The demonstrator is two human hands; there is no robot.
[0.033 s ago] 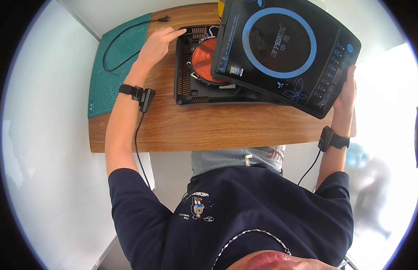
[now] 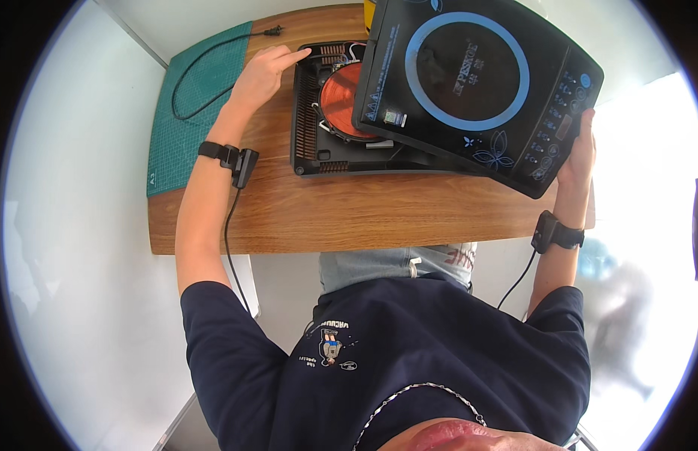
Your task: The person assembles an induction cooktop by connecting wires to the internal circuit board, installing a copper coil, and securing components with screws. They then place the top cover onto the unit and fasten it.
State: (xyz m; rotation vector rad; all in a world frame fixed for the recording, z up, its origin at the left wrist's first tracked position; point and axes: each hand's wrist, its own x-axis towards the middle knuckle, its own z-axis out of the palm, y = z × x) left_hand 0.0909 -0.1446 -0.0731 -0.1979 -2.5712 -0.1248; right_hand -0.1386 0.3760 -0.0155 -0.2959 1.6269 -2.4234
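My right hand (image 2: 580, 154) grips the right edge of an induction cooker's black top panel (image 2: 469, 143), which has a blue ring and a column of control symbols. The panel is tilted over the cooker's black base (image 2: 311, 154) and hides its right part. On the left the base lies uncovered, with a copper-coloured round coil (image 2: 338, 101) and some wires showing. At the base's far left corner is my left hand (image 2: 265, 71). Its index finger is stretched out and its tip touches the rim; the other fingers are bent, with nothing visible in them.
A green cutting mat (image 2: 165, 143) lies at the left of the wooden table (image 2: 326, 214). Across it curves a black power cord (image 2: 176, 94) with its plug at the far edge. Something yellow (image 2: 369, 15) shows behind the panel. Each wrist wears a black strap with a cabled device.
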